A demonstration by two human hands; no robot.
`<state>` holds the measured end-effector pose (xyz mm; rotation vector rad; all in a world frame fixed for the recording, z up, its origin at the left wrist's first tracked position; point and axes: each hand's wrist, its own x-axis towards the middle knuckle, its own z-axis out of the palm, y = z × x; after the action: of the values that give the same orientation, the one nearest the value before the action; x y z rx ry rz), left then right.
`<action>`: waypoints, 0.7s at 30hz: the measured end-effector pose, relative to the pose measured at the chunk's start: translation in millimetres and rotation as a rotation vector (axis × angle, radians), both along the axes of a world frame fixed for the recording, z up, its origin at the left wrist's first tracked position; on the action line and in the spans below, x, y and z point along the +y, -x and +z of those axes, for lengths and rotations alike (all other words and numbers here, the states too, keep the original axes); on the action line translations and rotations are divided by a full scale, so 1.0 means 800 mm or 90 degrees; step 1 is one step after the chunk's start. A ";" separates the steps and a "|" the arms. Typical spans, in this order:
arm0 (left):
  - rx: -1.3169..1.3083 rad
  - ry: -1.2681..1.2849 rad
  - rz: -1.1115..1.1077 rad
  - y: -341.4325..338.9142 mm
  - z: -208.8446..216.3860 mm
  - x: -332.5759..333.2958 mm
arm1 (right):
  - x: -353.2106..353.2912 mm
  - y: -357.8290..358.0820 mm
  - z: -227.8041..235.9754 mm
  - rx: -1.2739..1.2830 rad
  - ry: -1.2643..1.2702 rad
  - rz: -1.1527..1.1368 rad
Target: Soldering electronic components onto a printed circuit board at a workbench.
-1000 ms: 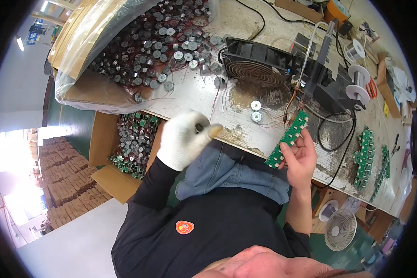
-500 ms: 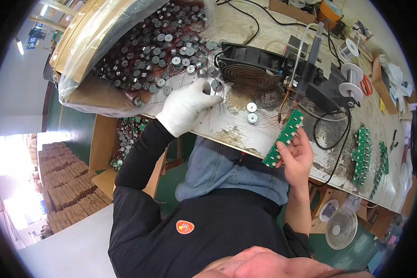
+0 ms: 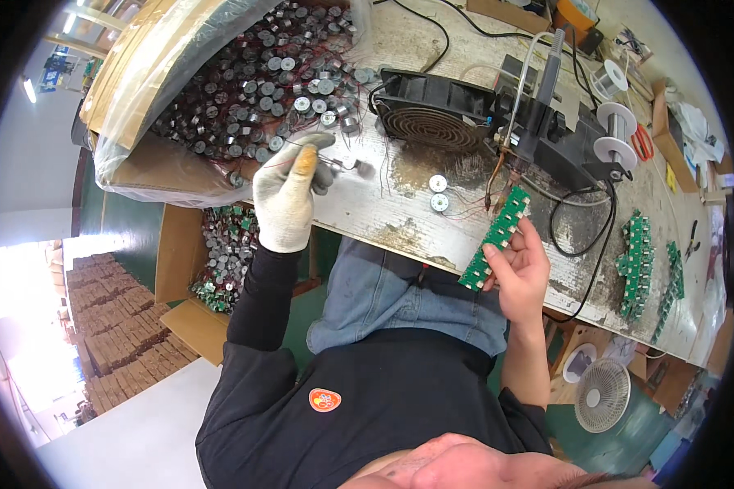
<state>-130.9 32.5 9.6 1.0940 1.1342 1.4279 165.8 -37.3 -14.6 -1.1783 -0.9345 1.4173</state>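
The bare right hand (image 3: 520, 273) is gripping a green circuit-board strip (image 3: 510, 213) at eleven o'clock, likely light, stiff and fragile, its long edges offering safest hold. The white-gloved left hand (image 3: 289, 196), closed, is apparently dangling a wired silver metal cylinder (image 3: 350, 164) at two o'clock.

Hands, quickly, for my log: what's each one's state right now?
Left hand: closed, apparently holding a small wired part.
Right hand: closed, holding a green board.

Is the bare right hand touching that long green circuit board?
Touching: the head view shows the bare right hand gripping the long green circuit board, thumb on top.
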 end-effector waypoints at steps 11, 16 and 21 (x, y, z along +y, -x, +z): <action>0.326 -0.049 0.016 -0.032 -0.017 -0.026 | 0.000 0.000 -0.001 0.007 -0.002 0.004; 0.198 0.069 -0.032 -0.046 0.008 -0.020 | 0.000 0.000 -0.002 0.011 -0.001 -0.001; -0.161 0.151 0.051 -0.010 0.007 0.007 | -0.001 -0.001 -0.003 0.019 -0.003 -0.004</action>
<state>-123.0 38.3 15.3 0.6877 1.1395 1.4076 166.2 -38.2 -17.1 -1.1518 -0.9121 1.4238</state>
